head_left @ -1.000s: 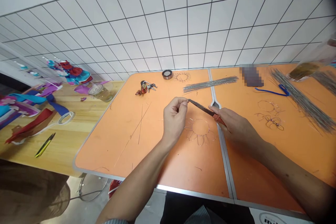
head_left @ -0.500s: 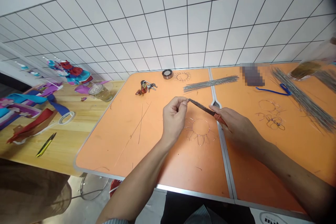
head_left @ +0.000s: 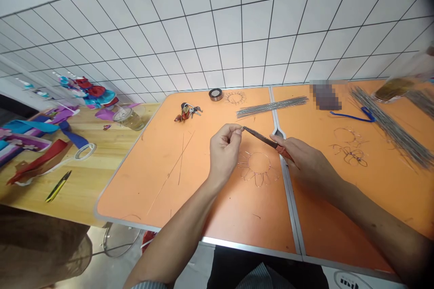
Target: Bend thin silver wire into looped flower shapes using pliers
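My right hand [head_left: 305, 158] is closed round the red handle of long-nosed pliers [head_left: 261, 137], whose tips point up and left. My left hand [head_left: 225, 149] is pinched, thumb against fingers, right at the plier tips; what it holds is too small to make out. Below the pliers a copper wire ring with petal-like loops [head_left: 259, 163] lies on the orange table [head_left: 251, 230]. Two thin wires [head_left: 175, 165] cross on the table left of my left hand.
A bundle of wires [head_left: 271, 107], a tape roll [head_left: 215, 95] and keys [head_left: 188, 112] lie behind my hands. On the right are a blue bent rod [head_left: 352, 117], a larger wire bundle [head_left: 389, 126] and wire shapes [head_left: 352, 156]. A yellow cutter [head_left: 58, 186] rests on the wooden table.
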`<state>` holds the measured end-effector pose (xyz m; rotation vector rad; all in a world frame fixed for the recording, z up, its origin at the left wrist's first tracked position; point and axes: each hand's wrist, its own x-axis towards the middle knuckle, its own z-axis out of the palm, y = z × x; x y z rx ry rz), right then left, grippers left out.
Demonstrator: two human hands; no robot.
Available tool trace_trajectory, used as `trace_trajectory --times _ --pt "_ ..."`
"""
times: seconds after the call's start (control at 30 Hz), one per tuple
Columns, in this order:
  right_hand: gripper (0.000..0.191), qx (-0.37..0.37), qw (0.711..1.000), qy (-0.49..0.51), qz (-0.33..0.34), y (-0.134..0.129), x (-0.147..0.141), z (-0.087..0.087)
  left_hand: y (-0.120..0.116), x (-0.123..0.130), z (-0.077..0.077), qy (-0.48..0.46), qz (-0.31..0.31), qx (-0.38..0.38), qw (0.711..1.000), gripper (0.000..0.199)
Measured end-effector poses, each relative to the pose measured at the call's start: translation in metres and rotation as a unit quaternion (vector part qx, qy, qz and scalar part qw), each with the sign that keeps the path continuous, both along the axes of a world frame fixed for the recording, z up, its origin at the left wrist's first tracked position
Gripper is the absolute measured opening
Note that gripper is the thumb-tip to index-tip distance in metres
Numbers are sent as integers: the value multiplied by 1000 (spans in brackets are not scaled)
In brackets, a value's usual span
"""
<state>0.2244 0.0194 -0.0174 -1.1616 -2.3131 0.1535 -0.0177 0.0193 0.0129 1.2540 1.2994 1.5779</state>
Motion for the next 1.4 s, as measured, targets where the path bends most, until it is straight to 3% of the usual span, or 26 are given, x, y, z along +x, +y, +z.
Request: trace_trajectory --times 0.3,0.6,1.03,1.4 --pt "43 10 1000 9 7 -2 0 1 -1 0 0 2 -6 -5 1000 14" --pt "44 -34 999 13 2 -3 -1 7 1 -2 1 9 -10 -2 1000 14" --pt "45 -15 1000 -13 -1 0 4 3 4 -13 3 78 -37 12 996 15" --pt "44 6 999 -36 -15 -1 4 2 5 -14 3 78 -32 11 996 14"
